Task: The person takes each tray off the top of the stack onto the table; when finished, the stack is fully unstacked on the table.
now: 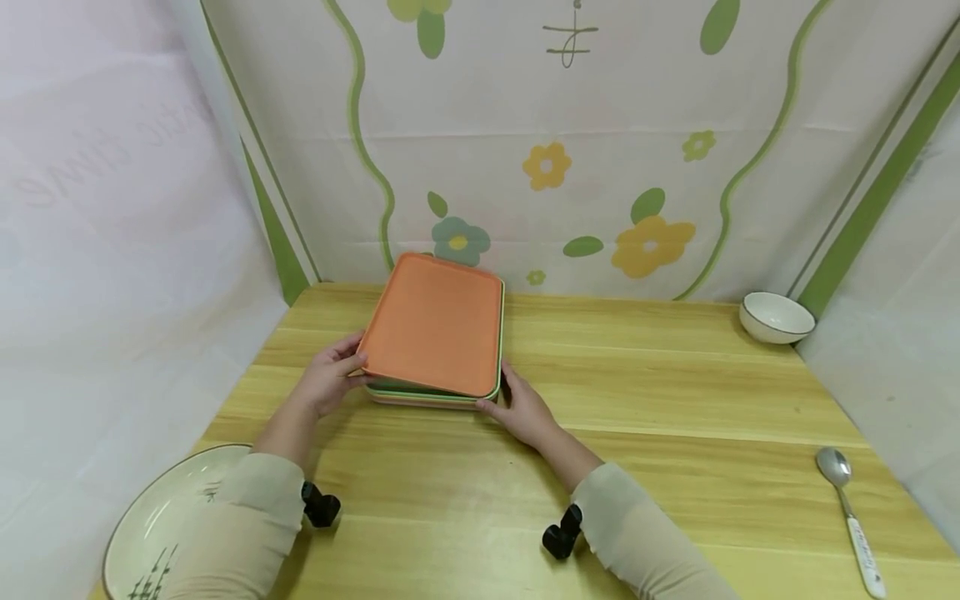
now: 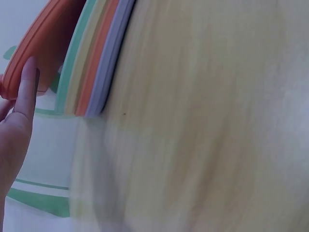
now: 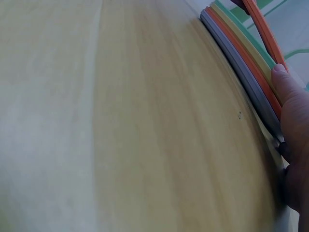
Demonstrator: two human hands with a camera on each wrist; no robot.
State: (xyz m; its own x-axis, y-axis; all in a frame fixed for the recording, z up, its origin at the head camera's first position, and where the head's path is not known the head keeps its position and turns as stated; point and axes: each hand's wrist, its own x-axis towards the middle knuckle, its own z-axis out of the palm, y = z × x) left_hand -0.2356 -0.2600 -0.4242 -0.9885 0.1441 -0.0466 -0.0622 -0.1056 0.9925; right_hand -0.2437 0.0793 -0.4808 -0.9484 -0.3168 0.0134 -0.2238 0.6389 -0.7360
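An orange rectangular tray (image 1: 438,325) lies tilted over a stack of trays (image 1: 431,402), its left side raised. In the left wrist view the stack shows green (image 2: 74,63), yellow, orange and grey-purple layers. My left hand (image 1: 327,379) pinches the raised tray at its near left corner, the thumb along its rim. At the near right corner, my right hand (image 1: 527,414) grips the stack with its thumb at the front edge; its other fingers are mostly hidden along the right side. In the right wrist view, the thumb (image 3: 285,82) touches the corner just below the orange tray.
A large cream plate (image 1: 138,508) sits at the near left, partly under my left sleeve. At the far right corner stands a white bowl (image 1: 777,319). A spoon (image 1: 847,500) with a white handle lies along the right side. A flower-patterned cloth (image 1: 592,175) hangs behind the wooden table (image 1: 450,500).
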